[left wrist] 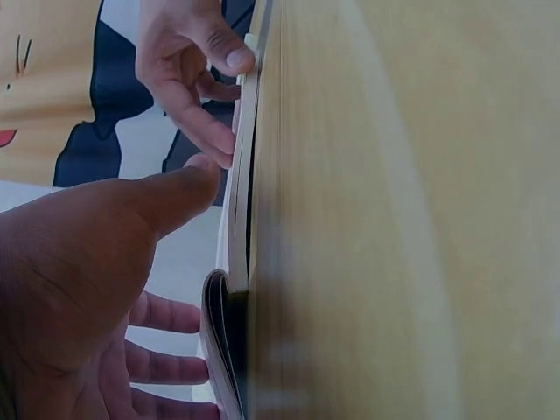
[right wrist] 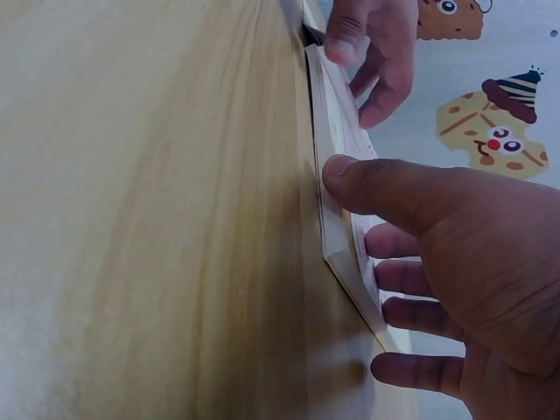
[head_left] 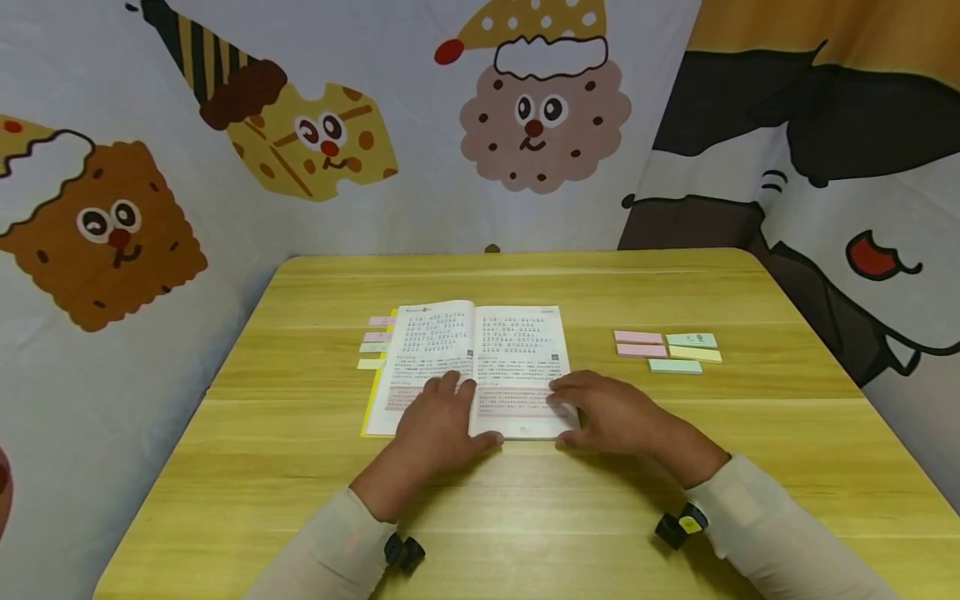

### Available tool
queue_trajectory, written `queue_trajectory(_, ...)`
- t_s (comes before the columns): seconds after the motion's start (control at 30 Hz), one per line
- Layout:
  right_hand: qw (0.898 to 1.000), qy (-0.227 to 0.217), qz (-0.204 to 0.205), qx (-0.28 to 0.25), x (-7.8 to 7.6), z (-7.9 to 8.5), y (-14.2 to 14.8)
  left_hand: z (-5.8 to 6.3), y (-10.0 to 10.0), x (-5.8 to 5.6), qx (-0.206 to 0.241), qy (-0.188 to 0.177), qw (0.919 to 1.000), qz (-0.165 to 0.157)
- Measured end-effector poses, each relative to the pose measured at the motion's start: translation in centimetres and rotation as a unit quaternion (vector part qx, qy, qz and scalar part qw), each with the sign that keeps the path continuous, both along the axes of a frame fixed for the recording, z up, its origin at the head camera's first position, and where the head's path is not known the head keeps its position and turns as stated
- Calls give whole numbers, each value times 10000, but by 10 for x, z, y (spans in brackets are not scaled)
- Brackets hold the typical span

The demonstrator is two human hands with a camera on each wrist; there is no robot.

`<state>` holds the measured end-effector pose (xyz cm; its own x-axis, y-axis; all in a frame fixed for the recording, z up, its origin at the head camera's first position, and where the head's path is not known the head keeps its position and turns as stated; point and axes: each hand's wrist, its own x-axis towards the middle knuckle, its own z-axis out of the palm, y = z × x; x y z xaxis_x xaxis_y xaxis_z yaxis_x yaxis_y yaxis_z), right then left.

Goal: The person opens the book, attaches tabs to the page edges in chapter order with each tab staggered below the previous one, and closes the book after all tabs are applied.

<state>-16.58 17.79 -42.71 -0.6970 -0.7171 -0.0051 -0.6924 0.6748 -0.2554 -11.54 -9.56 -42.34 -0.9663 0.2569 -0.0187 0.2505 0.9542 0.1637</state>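
An open book (head_left: pixel 517 333) with printed text and a yellow cover edge lies on the table in the head view. My left hand (head_left: pixel 438 421) rests on the lower left page near the spine, fingers extended, thumb out past the bottom edge. At the lower right corner is my right hand (head_left: pixel 611 412), its fingers over the right page and its thumb by the bottom edge. Seen from the right wrist, the thumb (right wrist: pixel 354 179) touches the page block's edge while the fingers reach across the page. From the left wrist, the book's bottom edge (left wrist: pixel 238 219) runs past both hands.
Pink, green and yellow sticky tabs (head_left: pixel 375 337) stick out beyond the book's left side. To its right lie several coloured strips, among them a pink strip (head_left: pixel 641 351), a yellow strip (head_left: pixel 695 355) and a green strip (head_left: pixel 675 367). A patterned cloth (head_left: pixel 427 208) hangs behind the wooden table (head_left: pixel 525 517).
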Motion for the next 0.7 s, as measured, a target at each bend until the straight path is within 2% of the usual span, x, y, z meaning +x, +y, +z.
queue_trajectory(0.37,9984,322,373,-290,1,7,0,-1,2,2,-45,34,10000,-81)
queue_trajectory(0.53,9981,395,269,-380,0,7,1,0,2,2,-46,19,10000,-44)
queue_trajectory(0.7,9970,545,114,-540,-1,8,0,-1,2,2,-92,190,9998,-43)
